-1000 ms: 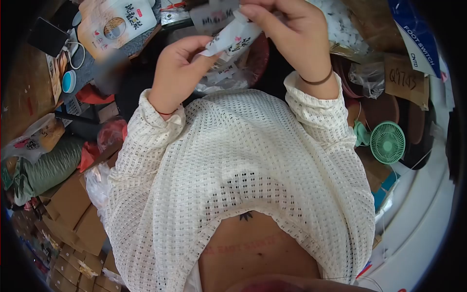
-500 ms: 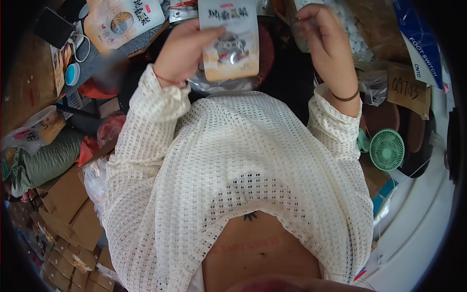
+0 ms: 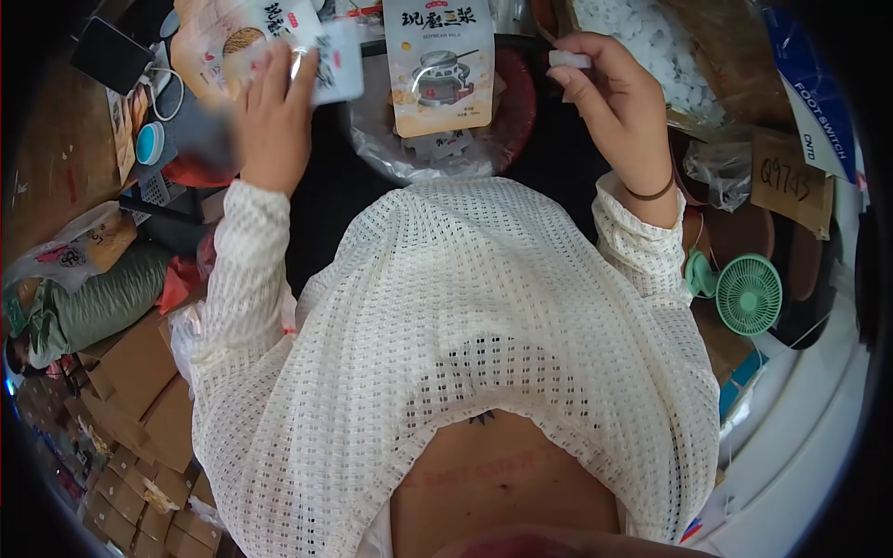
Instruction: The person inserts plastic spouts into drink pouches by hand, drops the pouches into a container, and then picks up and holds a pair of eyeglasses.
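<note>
My left hand point(image 3: 279, 121) is at the upper left, its fingers stretched over printed pouches point(image 3: 219, 46); a blurred white-blue pouch point(image 3: 338, 63) shows beside its fingertips. At the top centre a soybean milk pouch point(image 3: 441, 79) lies face up above a dark red basin point(image 3: 518, 107) with a clear plastic lining. My right hand point(image 3: 621, 102) is at the upper right and pinches a small white piece point(image 3: 569, 59) between thumb and fingers. Many similar white pieces point(image 3: 642, 56) fill a box just beyond it.
A green fan point(image 3: 749, 294) stands at the right, below a brown card point(image 3: 791, 186) marked Q9703. A blue and white foot switch box point(image 3: 811, 102) is at the upper right. At the left are a black device point(image 3: 112, 56), a green bag point(image 3: 98, 302) and cardboard boxes point(image 3: 144, 391).
My left hand has let go of the soybean milk pouch and moved left onto the other pouches. My right hand has taken hold of a small white piece near the box.
</note>
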Demonstrator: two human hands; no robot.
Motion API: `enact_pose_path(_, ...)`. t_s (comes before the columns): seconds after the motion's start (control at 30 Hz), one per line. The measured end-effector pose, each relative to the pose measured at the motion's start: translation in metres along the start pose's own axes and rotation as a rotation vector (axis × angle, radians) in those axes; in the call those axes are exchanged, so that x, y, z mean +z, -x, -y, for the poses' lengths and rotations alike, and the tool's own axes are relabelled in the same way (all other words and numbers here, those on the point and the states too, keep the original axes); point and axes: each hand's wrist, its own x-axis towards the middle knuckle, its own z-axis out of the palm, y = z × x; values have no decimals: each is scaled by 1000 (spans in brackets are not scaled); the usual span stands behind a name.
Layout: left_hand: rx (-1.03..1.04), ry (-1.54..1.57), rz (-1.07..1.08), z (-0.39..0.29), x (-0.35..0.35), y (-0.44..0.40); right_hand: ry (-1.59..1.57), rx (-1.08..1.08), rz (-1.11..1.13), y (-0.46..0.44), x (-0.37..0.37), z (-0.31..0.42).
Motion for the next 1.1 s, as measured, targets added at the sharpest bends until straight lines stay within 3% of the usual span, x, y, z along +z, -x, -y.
enact_pose_path(0.1, -205, 613, -44, -2, -11, 6, 156, -143, -81, -2, 23, 13)
enact_pose_path(0.13, -440, 914, -11, -11, -27, -5, 186, -291, -24, -6, 35, 9)
enact_pose_path(0.23, -541, 1379, 92, -22, -22, -9, 54, -398, 96, -9, 57, 19)
enact_pose_path(0.3, -573, 1571, 156, -43, -27, -11, -6, -284, -4, -12, 50, 27)
enact_pose_path(0.43, -436, 1482, 294, -69, -23, -19, -375, 159, -86, -23, 29, 67)
enact_pose_path(0.47, -419, 1546, 303, -78, -24, -22, -278, 33, -99, -25, 34, 55)
enact_pose_path(0.5, -450, 1654, 346, -86, -27, -26, 15, -293, -65, -32, 31, 47)
enact_pose_path(0.57, -512, 1869, 435, -100, -37, -31, 102, -241, -140, -30, 28, 53)
enact_pose_path(0.77, -597, 2035, 710, -121, -40, -33, 81, -51, 206, -19, 5, 26)
enact_pose_path(0.8, -580, 2067, 727, -123, -38, -33, 38, -114, 143, -25, 2, 35)
enact_pose_path(0.87, -582, 2113, 733, -122, -34, -35, 370, -242, -238, -24, 5, 32)
enact_pose_path(0.93, -634, 2145, 707, -114, -24, -38, 662, -256, -328, -19, -16, 17)
enact_pose_path(1.0, -637, 2206, 611, -99, -12, -48, 855, -130, -151, -5, -53, -5)
enact_pose_path(1.1, -669, 2190, 576, -77, -4, -71, 897, -154, 7, -11, -53, -43)
